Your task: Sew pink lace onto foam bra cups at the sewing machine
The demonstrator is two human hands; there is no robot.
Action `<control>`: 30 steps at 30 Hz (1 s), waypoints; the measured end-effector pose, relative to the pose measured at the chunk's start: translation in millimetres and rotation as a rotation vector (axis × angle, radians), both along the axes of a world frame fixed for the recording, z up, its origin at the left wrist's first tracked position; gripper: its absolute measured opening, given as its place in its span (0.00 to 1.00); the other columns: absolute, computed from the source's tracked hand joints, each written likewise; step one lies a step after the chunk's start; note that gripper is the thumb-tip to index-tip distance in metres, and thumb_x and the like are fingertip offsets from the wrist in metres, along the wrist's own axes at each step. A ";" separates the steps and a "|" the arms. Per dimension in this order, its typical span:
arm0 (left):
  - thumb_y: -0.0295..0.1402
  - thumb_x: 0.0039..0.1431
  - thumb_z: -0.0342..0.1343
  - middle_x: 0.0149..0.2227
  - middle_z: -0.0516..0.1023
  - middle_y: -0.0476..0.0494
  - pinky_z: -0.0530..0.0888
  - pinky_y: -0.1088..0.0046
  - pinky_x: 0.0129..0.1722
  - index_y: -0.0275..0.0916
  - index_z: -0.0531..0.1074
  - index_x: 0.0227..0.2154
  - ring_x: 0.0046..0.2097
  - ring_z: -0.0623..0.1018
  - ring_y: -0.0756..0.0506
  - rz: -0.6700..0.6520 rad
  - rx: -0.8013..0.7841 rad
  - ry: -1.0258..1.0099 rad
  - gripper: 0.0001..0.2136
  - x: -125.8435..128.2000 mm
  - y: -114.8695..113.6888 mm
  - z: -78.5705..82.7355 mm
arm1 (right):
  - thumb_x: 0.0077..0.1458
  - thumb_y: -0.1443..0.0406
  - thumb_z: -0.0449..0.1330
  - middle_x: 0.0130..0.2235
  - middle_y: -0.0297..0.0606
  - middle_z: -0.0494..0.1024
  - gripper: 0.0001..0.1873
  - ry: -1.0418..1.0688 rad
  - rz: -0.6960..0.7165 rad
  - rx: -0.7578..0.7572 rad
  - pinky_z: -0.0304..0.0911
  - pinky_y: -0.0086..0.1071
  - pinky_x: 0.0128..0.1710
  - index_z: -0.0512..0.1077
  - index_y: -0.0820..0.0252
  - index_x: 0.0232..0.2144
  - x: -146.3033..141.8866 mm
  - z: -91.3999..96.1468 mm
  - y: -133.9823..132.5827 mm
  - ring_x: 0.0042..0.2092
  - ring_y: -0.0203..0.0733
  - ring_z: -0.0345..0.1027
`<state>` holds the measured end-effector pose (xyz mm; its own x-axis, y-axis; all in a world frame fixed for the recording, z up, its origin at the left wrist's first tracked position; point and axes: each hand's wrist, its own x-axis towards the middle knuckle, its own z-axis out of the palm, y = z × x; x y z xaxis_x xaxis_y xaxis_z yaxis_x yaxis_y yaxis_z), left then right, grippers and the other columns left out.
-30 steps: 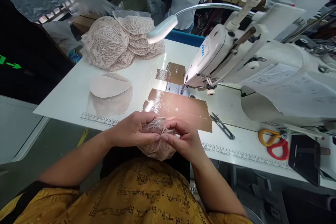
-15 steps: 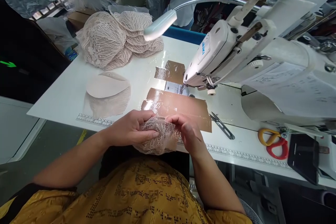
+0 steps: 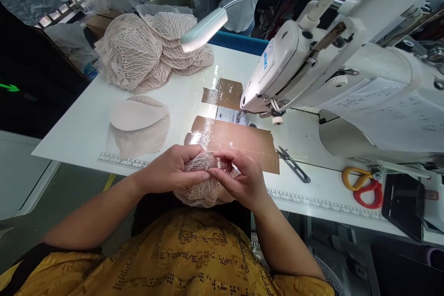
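My left hand [image 3: 171, 170] and my right hand [image 3: 240, 179] are both closed on one beige lace cup piece [image 3: 203, 190] at the near edge of the white table [image 3: 194, 95], just above my lap. The left thumb presses its top from the left. The right fingertips pinch its upper edge. The lower part of the lace hangs below the table edge. A white sewing machine [image 3: 312, 71] stands behind and to the right, its needle area [image 3: 243, 112] well beyond my hands.
A heap of lace cups [image 3: 149, 51] lies at the back left, and plain foam cups [image 3: 137, 118] nearer. Thread snips [image 3: 293, 165] and orange-red scissors [image 3: 364, 187] lie to the right. A gooseneck lamp [image 3: 203, 32] hangs over the table. Another person stands behind.
My right hand has shifted left over the lace and closed in on its top edge. The lace has been bunched and turned a little between my hands.
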<state>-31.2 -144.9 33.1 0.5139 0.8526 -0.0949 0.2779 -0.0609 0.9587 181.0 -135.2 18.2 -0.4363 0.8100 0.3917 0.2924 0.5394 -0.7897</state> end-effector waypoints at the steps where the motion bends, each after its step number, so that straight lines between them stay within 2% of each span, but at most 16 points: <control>1: 0.36 0.60 0.58 0.26 0.61 0.54 0.60 0.78 0.26 0.35 0.67 0.29 0.27 0.62 0.54 -0.008 0.016 0.014 0.10 0.1 0.1 0.3 | 0.54 0.66 0.65 0.28 0.28 0.72 0.12 -0.018 0.025 -0.035 0.62 0.28 0.28 0.72 0.54 0.42 0.3 1.2 1.4 0.27 0.32 0.63; 4: 0.34 0.59 0.58 0.25 0.59 0.55 0.58 0.78 0.25 0.36 0.65 0.28 0.26 0.60 0.54 -0.038 0.035 0.024 0.09 0.4 0.0 2.3 | 0.54 0.64 0.65 0.23 0.27 0.69 0.02 0.023 0.079 -0.158 0.59 0.28 0.26 0.75 0.55 0.32 0.3 5.3 4.7 0.25 0.31 0.60; 7: 0.33 0.59 0.58 0.25 0.60 0.55 0.58 0.78 0.25 0.36 0.67 0.30 0.26 0.61 0.54 -0.067 0.029 0.014 0.08 1.0 0.6 4.5 | 0.53 0.65 0.66 0.34 0.34 0.76 0.05 0.147 0.089 -0.204 0.65 0.32 0.36 0.74 0.57 0.27 -0.4 8.8 5.8 0.36 0.37 0.69; 9: 0.32 0.59 0.58 0.25 0.60 0.55 0.58 0.78 0.25 0.36 0.67 0.30 0.26 0.61 0.54 -0.076 0.034 -0.009 0.07 2.1 1.4 5.1 | 0.53 0.66 0.65 0.37 0.37 0.77 0.04 0.200 0.073 -0.231 0.67 0.35 0.41 0.74 0.57 0.26 -1.4 10.4 5.1 0.41 0.40 0.71; 13: 0.32 0.59 0.58 0.25 0.62 0.55 0.60 0.79 0.25 0.36 0.67 0.29 0.27 0.62 0.54 -0.080 0.029 -0.057 0.07 3.6 2.5 3.6 | 0.53 0.67 0.64 0.30 0.33 0.76 0.08 0.201 -0.007 -0.273 0.67 0.33 0.35 0.72 0.58 0.23 -3.6 11.7 1.8 0.33 0.36 0.71; 17: 0.37 0.59 0.60 0.30 0.69 0.51 0.65 0.77 0.29 0.35 0.72 0.38 0.31 0.68 0.52 -0.081 -0.014 -0.064 0.10 2.0 3.0 3.6 | 0.52 0.67 0.63 0.29 0.32 0.77 0.10 0.182 -0.072 -0.262 0.66 0.31 0.32 0.70 0.57 0.21 -4.4 12.0 -0.2 0.30 0.35 0.70; 21: 0.40 0.60 0.58 0.33 0.74 0.47 0.68 0.75 0.32 0.35 0.74 0.41 0.34 0.71 0.50 -0.054 -0.049 -0.039 0.13 1.7 4.7 7.1 | 0.52 0.67 0.63 0.28 0.33 0.77 0.10 0.162 -0.087 -0.250 0.66 0.31 0.31 0.70 0.57 0.20 -4.9 12.5 -0.4 0.29 0.35 0.70; 25: 0.39 0.64 0.54 0.30 0.73 0.48 0.67 0.76 0.30 0.35 0.75 0.39 0.32 0.71 0.50 -0.036 -0.039 -0.021 0.13 4.2 6.8 6.6 | 0.52 0.67 0.64 0.28 0.34 0.78 0.10 0.162 -0.073 -0.252 0.65 0.31 0.31 0.70 0.58 0.21 -4.5 11.9 0.2 0.30 0.35 0.71; 28: 0.38 0.64 0.53 0.28 0.72 0.49 0.66 0.77 0.29 0.34 0.75 0.38 0.30 0.69 0.51 -0.027 -0.002 -0.033 0.12 6.1 8.2 4.9 | 0.52 0.64 0.65 0.29 0.33 0.77 0.05 0.168 -0.057 -0.368 0.65 0.30 0.30 0.73 0.58 0.27 -1.5 9.8 2.8 0.30 0.35 0.69; 30: 0.37 0.64 0.53 0.27 0.70 0.50 0.65 0.77 0.28 0.33 0.75 0.37 0.29 0.67 0.52 -0.035 0.012 -0.036 0.11 7.0 9.1 5.0 | 0.53 0.61 0.66 0.30 0.34 0.77 0.07 0.159 -0.014 -0.468 0.64 0.30 0.30 0.75 0.58 0.33 1.8 8.7 5.2 0.31 0.35 0.68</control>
<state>-24.1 -135.8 38.2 0.5464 0.8350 -0.0652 0.2403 -0.0817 0.9673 182.8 -130.0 26.9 -0.3881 0.9205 0.0449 0.1533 0.1125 -0.9818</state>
